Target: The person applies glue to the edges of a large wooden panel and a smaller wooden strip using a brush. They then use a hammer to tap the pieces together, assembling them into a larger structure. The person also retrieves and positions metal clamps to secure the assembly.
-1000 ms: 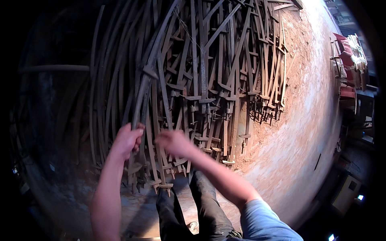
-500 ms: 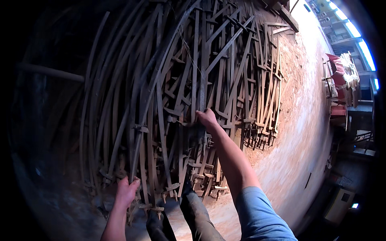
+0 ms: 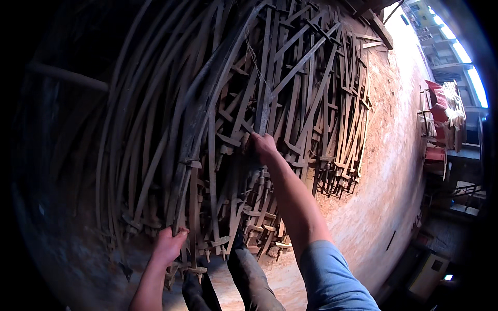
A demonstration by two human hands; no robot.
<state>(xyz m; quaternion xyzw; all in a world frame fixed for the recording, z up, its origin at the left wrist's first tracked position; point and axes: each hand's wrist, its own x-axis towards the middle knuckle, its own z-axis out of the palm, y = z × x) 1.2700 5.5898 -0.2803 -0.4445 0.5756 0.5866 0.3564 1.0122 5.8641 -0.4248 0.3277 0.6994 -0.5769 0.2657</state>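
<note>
A dense pile of long bar clamps (image 3: 311,109) fills the middle, their flat bars running away from me and their jaws and screw ends mostly toward me. My right hand (image 3: 264,147), arm stretched forward, is closed around one bar clamp (image 3: 263,119) at mid-pile. Nearer to me and to the left, my left hand (image 3: 168,245) is closed on the near part of another bar clamp (image 3: 182,192), thumb along the bar. That clamp's long bar rises toward the far middle, over its neighbours. Palms and some fingers of both hands are hidden.
Curved-looking bars (image 3: 116,109) crowd the dark left side, beside a horizontal pipe (image 3: 70,76). My boots (image 3: 194,290) stand close to the clamps' near ends. Dusty floor (image 3: 384,155) runs along the right. Beyond it is a red rack (image 3: 438,109) with wood pieces.
The view has shifted slightly, so the pile sits a little farther right. My right hand has moved slightly left against the pile with its clamp. My left hand keeps its hold.
</note>
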